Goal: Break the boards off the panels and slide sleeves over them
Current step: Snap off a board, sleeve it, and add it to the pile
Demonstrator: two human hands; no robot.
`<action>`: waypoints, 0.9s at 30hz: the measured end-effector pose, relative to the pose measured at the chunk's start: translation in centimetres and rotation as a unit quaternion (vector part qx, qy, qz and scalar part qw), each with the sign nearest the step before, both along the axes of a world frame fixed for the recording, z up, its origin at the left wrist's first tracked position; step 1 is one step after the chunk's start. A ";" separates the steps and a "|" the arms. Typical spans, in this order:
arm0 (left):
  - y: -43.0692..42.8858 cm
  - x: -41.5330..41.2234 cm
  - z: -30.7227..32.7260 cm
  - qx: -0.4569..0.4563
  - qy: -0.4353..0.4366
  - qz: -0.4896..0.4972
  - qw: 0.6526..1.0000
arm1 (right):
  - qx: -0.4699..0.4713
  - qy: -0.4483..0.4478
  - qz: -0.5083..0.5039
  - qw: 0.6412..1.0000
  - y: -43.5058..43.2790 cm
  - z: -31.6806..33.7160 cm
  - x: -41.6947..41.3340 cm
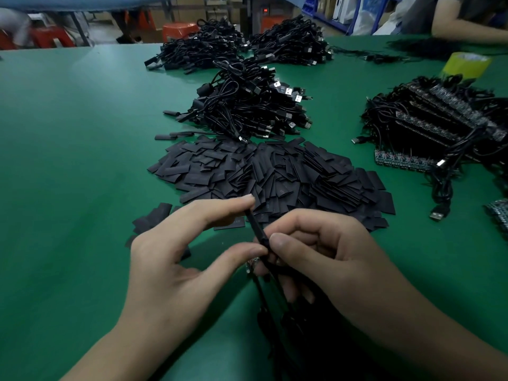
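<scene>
The pile of sleeves (275, 171) lies flat on the green table (68, 160), and both hands work just in front of it. The left hand (176, 259) pinches one black sleeve (257, 232) between its first finger and thumb, so the sleeve stands tilted up toward the pile. The right hand (330, 257) is curled tight, with its thumb pressed on the low end of the sleeve and its other fingers wrapped round a black cable (264, 298) that hangs down toward the person. Only a tiny bit of the small board (251, 264) peeks out under the thumbs, so I cannot tell how far it is inside.

I think the sleeve is being pushed onto the board now. Here is what could go wrong:

- The sleeve is flat. If its mouth stays squashed, the board may catch on the edge and jam.
- Pushing hard at a slant could bend the board or tug the cable off it.
- A loose pinch could let the sleeve slip and drop into the pile, where it would be lost among the others.

To the right of the pile, the panels (439, 125) wait tangled in cables. Behind it sit heaps of cables (247, 105).
</scene>
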State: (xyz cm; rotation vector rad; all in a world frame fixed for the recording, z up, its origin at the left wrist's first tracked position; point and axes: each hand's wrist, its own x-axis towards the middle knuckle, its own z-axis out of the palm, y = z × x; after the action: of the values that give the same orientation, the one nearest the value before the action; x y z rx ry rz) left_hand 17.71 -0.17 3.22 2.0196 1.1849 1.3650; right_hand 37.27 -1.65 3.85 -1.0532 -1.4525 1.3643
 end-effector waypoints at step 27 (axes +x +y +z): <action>0.3 0.7 -0.5 0.008 0.001 0.021 1.000 | 0.033 -0.072 -0.050 0.996 -0.2 -0.5 -0.8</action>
State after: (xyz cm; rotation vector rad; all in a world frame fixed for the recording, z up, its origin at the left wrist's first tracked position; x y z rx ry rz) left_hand 18.37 0.14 2.71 2.0187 1.2277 1.3970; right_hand 36.43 -1.87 3.30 -1.1846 -1.5180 1.1822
